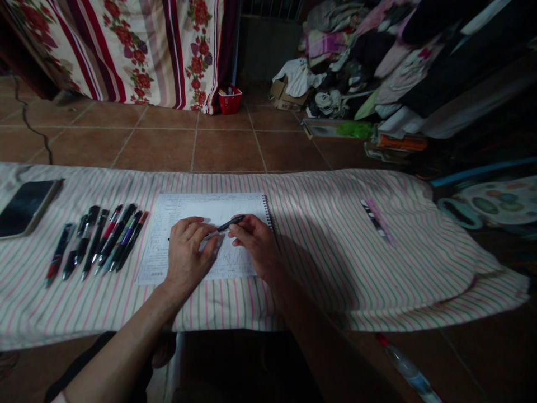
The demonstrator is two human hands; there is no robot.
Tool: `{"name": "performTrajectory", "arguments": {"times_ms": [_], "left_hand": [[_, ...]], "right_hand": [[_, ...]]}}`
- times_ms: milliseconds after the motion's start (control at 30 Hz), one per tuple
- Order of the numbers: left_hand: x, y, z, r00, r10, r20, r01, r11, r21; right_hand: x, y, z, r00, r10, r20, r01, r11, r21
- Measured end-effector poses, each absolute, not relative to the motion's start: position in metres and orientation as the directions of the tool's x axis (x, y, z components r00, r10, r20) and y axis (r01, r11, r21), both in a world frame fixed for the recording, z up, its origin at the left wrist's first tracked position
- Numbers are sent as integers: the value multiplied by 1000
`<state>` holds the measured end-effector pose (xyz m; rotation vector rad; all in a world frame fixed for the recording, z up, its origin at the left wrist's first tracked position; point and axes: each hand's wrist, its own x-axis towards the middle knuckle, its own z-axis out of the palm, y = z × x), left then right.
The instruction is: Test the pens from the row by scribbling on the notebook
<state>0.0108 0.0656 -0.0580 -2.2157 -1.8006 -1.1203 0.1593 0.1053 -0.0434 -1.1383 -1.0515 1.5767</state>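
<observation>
A dark pen (230,223) spans the gap between my two hands above a spiral notebook (235,202) with writing on its pages. My right hand (255,242) pinches the pen's dark end between thumb and fingers. Around its lighter, left end curl the fingers of my left hand (191,249). A tiny black tip pokes out left of that hand; what it belongs to is hidden. To the left of the notebook, several pens (103,240) lie side by side on the striped cloth (319,252).
A phone (27,207) lies at the cloth's far left. Toward the right rest slim pink and black-and-white items (377,223). Beyond are a red basket (230,101) and piled clothes (335,50). A plastic bottle (409,369) is on the floor, lower right.
</observation>
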Motion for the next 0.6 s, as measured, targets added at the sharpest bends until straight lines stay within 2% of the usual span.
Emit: {"name": "performTrajectory", "arguments": {"times_ms": [233,600], "left_hand": [[15,66,-58,1,803,596,887,-276,370],[19,66,-57,25,779,627,883,-311,351]], "right_hand": [[159,105,-44,-173,958,-230,-221,-265,-939],[158,105,-47,-126,965,-228,-254,-254,-933]]}}
